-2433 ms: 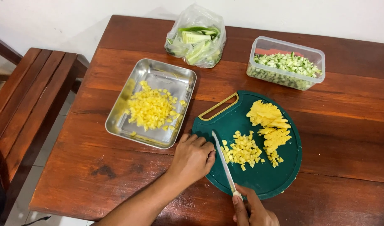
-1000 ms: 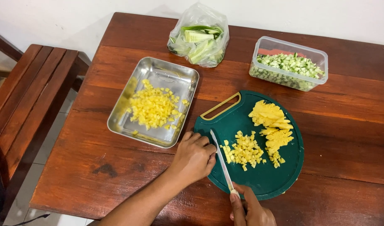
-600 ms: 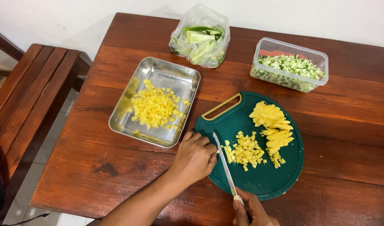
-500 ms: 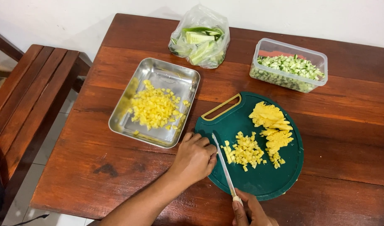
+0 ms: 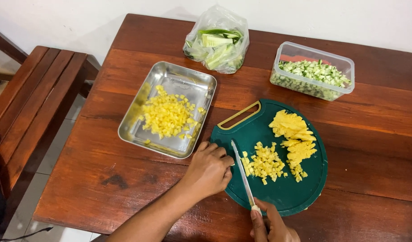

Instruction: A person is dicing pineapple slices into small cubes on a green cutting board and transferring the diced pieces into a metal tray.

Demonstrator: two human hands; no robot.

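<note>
- Right hand [image 5: 273, 224] at the bottom edge of view, grip closed on a knife [image 5: 242, 175]; blade lies flat-edged across the green round cutting board [image 5: 277, 192], just beside a heap of diced yellow fruit [image 5: 264, 163].
- Left hand [image 5: 209, 169] curled, resting on the board's left rim; holds nothing.
- Uncut yellow slices [image 5: 292, 131] farther right on the board.
- Surface: dark red-brown wooden table [image 5: 125, 179]; wooden bench [image 5: 31, 107] to the left, white wall behind.
- Steel tray [image 5: 188, 80]: yellow dice.
- Clear tub [image 5: 345, 74]: chopped cucumber.
- Plastic bag [image 5: 219, 42]: cucumber pieces.
</note>
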